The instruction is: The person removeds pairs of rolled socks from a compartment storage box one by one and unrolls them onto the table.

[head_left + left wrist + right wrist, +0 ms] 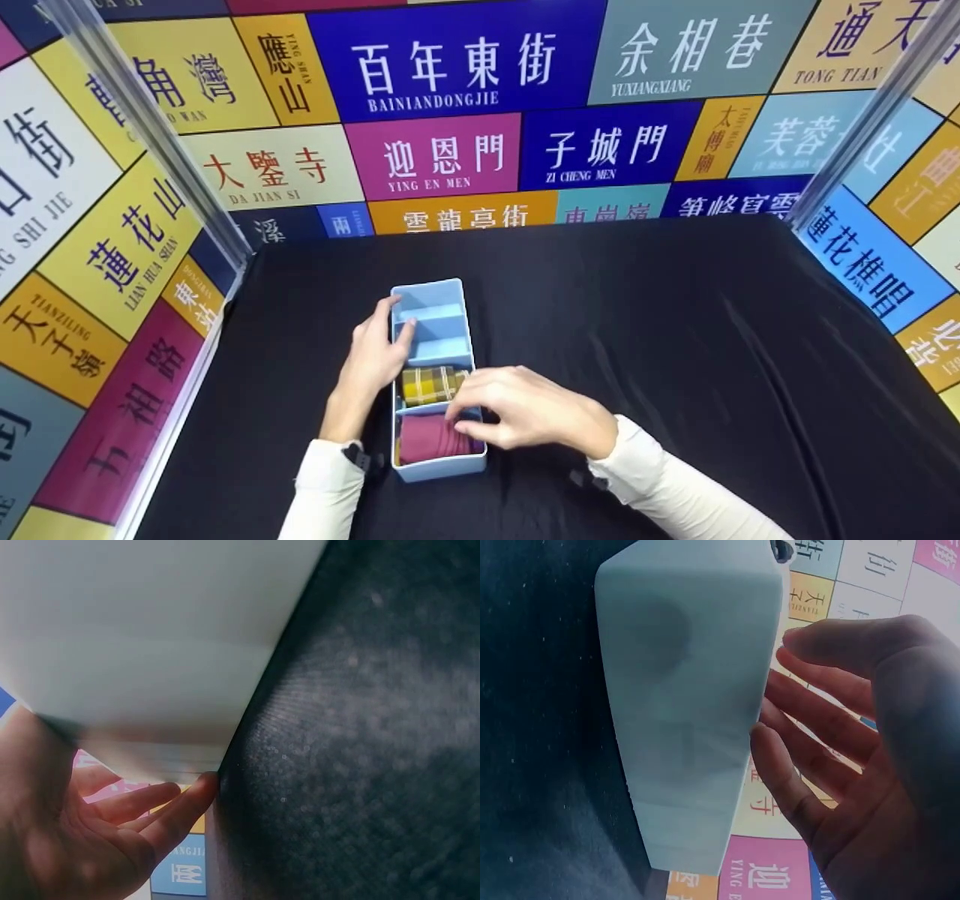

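Nearest us, cream sleeves run up to two bare hands. The right hand arches over the right rim of a pale blue box, its fingers loosely bent and apart, thumb and forefinger tips near each other just over the maroon cloth folded in the nearest compartment; we cannot tell whether they touch it. Next comes a yellow plaid cloth in the second compartment, partly covered by that hand. Further along, the left hand grips the box's left wall, thumb over the inside and fingers along the outside, beside the two far compartments, where we see bare blue floor. Slivers of other colours edge the maroon cloth, too small for us to identify. In the left wrist view the box hides the thumb; in the right wrist view its wall fills the middle and conceals most of the contents. Beneath the box we see a black tabletop covering, creased on the right. Beyond it stand clear upright posts and walls of coloured panels lettered in Chinese and Latin script, several cut off at the edges
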Demonstrator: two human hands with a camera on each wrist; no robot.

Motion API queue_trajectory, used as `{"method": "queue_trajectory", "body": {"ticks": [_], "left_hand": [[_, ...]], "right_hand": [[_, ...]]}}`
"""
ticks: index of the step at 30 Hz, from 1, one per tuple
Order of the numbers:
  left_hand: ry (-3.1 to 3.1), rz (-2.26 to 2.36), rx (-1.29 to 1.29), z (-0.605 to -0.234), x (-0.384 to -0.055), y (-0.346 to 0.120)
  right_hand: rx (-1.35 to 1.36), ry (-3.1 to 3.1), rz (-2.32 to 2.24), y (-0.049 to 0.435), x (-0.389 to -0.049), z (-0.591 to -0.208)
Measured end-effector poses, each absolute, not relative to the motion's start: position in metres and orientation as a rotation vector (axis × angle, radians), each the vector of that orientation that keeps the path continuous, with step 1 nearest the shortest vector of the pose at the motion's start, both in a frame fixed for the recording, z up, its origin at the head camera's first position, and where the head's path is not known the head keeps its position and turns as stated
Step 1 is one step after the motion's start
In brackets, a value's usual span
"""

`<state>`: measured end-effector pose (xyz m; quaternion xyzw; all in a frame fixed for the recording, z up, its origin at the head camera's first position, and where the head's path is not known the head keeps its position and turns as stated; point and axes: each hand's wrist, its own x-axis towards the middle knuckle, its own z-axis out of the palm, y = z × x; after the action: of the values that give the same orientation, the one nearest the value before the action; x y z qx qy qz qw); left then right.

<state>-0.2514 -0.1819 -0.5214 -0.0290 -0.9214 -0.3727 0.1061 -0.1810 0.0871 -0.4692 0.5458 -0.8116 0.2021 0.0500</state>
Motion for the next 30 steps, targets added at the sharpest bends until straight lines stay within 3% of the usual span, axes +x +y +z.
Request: {"method": "queue_trajectory", "body": {"ticks": [19, 30], "left_hand": [[-2.712, -1.098, -0.096, -0.524, -0.252, -0.183], [-2.702, -1.09, -0.092, -0.524, -0.252, -0.182]], "right_hand": [[1.467, -2.547, 0.335, 0.07, -0.166, -0.472], [1.494, -2.636, 0.25, 0.059, -0.163, -0.467]]}}
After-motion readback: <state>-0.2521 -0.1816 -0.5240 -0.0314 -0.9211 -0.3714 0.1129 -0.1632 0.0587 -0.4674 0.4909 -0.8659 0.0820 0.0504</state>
